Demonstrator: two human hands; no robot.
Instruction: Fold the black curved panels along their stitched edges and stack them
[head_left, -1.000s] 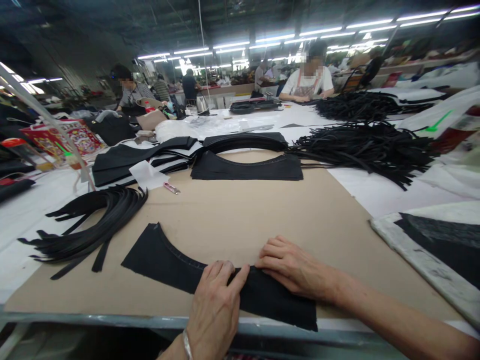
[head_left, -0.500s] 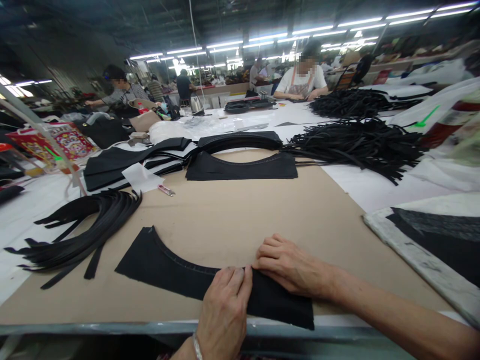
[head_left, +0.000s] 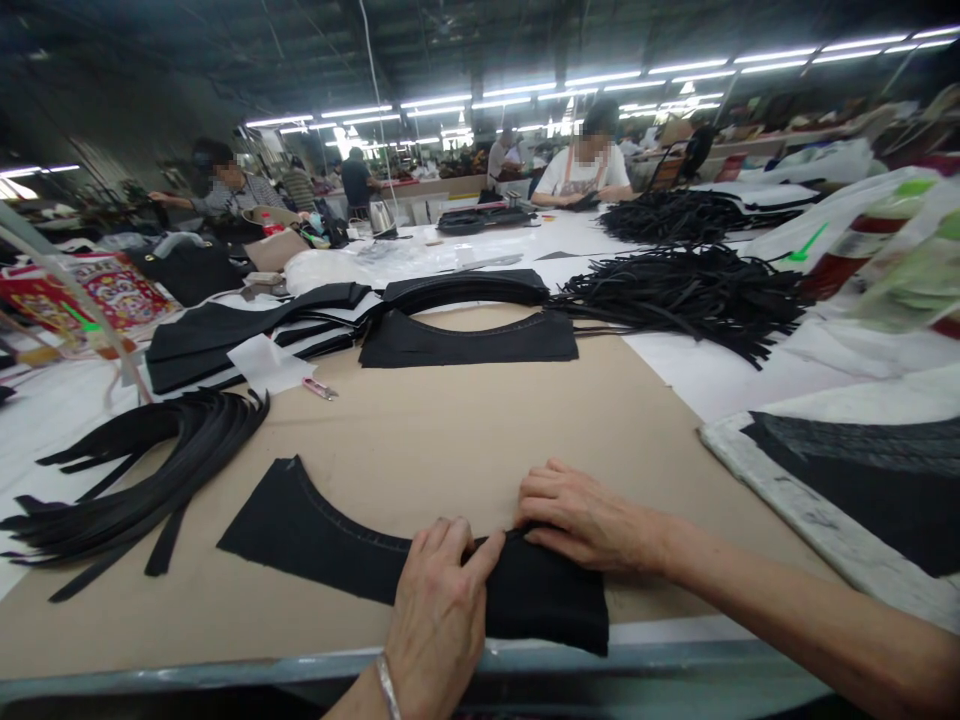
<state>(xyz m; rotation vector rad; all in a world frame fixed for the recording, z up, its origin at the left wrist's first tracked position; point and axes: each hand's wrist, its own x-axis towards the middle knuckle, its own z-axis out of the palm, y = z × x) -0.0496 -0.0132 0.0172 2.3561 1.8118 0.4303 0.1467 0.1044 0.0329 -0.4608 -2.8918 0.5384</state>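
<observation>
A black curved fabric panel point(head_left: 330, 525) lies flat near the table's front edge, its concave side facing away from me. My left hand point(head_left: 444, 600), with a silver bangle at the wrist, is on the panel's middle, fingers bent over the concave edge and thumb side toward the right. My right hand point(head_left: 574, 518) pinches the same edge a little farther right with its fingers curled. A narrow gap separates the two hands. A paler line runs along the curved edge left of my hands. Both sets of fingertips are partly hidden.
Black strips point(head_left: 161, 470) lie at left, near pink-handled thread snips point(head_left: 320, 388) and white paper point(head_left: 264, 362). Stacked curved panels point(head_left: 469, 345) are behind. A tangled strip pile point(head_left: 682, 300) and a pale board point(head_left: 795, 515) are at right. A co-worker point(head_left: 585, 165) sits across.
My right hand has shifted slightly right along the curved edge, away from the left hand. My left thumb side has spread from the other fingers. The whole view has shifted a little.
</observation>
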